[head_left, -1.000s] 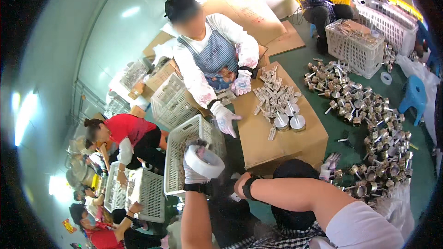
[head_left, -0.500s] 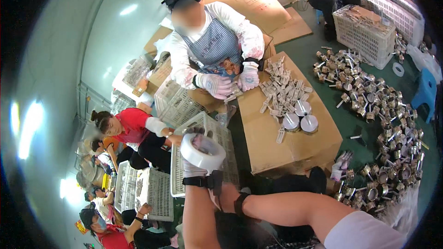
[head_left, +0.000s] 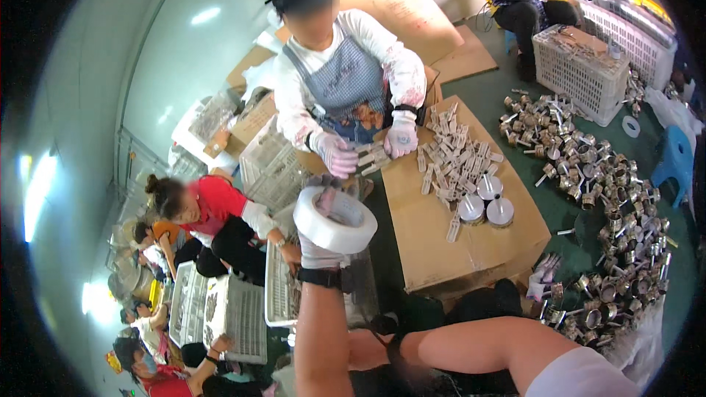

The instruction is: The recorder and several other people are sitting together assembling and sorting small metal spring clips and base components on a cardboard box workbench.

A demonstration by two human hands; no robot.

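Observation:
My left hand (head_left: 318, 251), in a pale glove with a black wrist strap, holds up a wide roll of whitish tape (head_left: 337, 239). Its gloved fingers show through and behind the roll's ring. My right arm reaches in from the lower right to a black wrist strap. Beyond that strap, my right hand (head_left: 364, 350) looks bare and is partly covered by my left forearm, so its fingers are hidden. Ahead, a co-worker in gloves and a checked apron holds flat metal pieces (head_left: 373, 159) at the edge of a cardboard box (head_left: 412, 242).
Flat metal handles (head_left: 456, 147) and three round metal parts (head_left: 500, 211) lie on the box. Many metal cups with stems (head_left: 588, 169) cover the floor at right, near a blue stool (head_left: 674, 162). White crates (head_left: 246, 316) and other seated people are at left.
My left hand and the tape roll have shifted slightly right. My right hand has dropped lower, behind my left forearm. The co-worker's hands have moved apart, showing the metal pieces more.

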